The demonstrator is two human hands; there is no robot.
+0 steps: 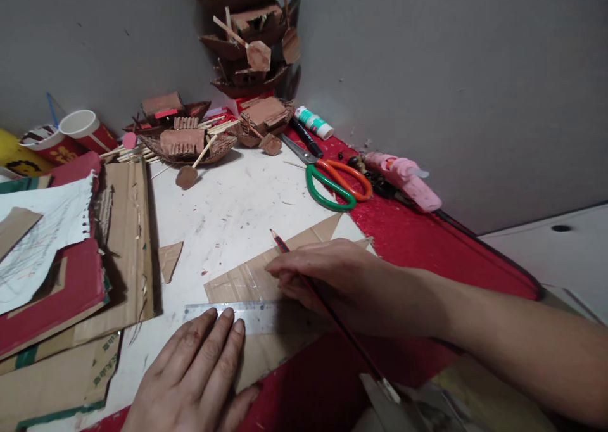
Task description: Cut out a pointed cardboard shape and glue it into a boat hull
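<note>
My left hand (199,375) lies flat with fingers stretched out, pressing a metal ruler (256,315) onto a piece of brown cardboard (247,280) on the white table top. My right hand (323,280) rests on the same cardboard, fingers closed round a red-and-black pencil (285,247) whose tip points up and away from the sheet. The ruler runs left to right between the two hands.
Stacked cardboard and red card (71,280) lie at the left. Small cardboard boat models (190,140) and sticks fill the far corner. Orange and green scissors (337,185), a pink glue gun (403,178), a glue stick (314,123) and paper cups (80,128) sit nearby. A cardboard scrap (170,259) lies left of the sheet.
</note>
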